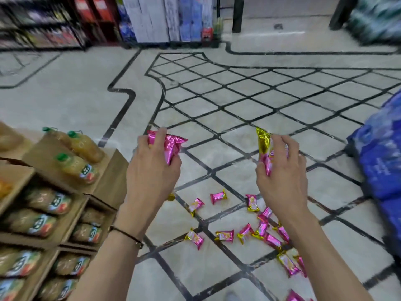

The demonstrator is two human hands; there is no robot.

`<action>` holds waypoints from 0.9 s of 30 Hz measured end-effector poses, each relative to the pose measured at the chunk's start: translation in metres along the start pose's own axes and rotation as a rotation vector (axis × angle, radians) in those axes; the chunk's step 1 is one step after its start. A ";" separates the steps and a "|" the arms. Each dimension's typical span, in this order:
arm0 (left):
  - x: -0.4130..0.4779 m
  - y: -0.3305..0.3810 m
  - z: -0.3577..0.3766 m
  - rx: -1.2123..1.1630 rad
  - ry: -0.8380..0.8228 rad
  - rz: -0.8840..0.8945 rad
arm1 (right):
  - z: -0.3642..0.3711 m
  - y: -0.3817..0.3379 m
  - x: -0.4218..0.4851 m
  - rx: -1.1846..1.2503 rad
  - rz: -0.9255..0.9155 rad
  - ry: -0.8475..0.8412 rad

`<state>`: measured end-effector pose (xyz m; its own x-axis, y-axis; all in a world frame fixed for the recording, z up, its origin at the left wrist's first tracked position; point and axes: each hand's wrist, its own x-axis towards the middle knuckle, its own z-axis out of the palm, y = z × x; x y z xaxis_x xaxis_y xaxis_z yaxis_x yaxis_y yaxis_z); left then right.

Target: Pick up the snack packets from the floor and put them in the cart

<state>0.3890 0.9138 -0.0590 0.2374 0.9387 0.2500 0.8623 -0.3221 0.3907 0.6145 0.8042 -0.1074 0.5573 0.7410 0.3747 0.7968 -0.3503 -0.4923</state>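
Btm pkt (pixel 295 297) cut off by edge; far shelves (pixel 43 22) blurred.

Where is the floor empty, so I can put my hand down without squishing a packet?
The floor is bare beyond the left hand and right hand, up to the shelves. Another free patch lies between the bottle boxes and the pink packets. It is crowded low right, where they bunch near the blue bags.
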 end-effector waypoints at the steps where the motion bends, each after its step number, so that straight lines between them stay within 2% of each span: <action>1: -0.001 0.005 -0.011 0.005 0.012 -0.004 | -0.009 -0.003 -0.001 0.017 0.006 -0.004; 6: -0.012 0.031 -0.046 0.017 0.064 -0.039 | -0.052 -0.001 0.001 -0.007 -0.010 0.038; 12: -0.024 0.064 -0.060 -0.036 0.041 -0.003 | -0.100 0.007 -0.012 -0.077 0.014 0.095; 22: -0.044 0.112 -0.058 -0.178 -0.065 0.307 | -0.174 0.011 -0.083 -0.251 0.202 0.272; 27: -0.069 0.118 -0.058 -0.198 -0.152 0.431 | -0.205 0.015 -0.152 -0.328 0.427 0.346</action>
<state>0.4482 0.8043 0.0210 0.6287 0.7177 0.2993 0.5734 -0.6879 0.4451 0.5894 0.5695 -0.0106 0.8407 0.2889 0.4579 0.4878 -0.7713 -0.4089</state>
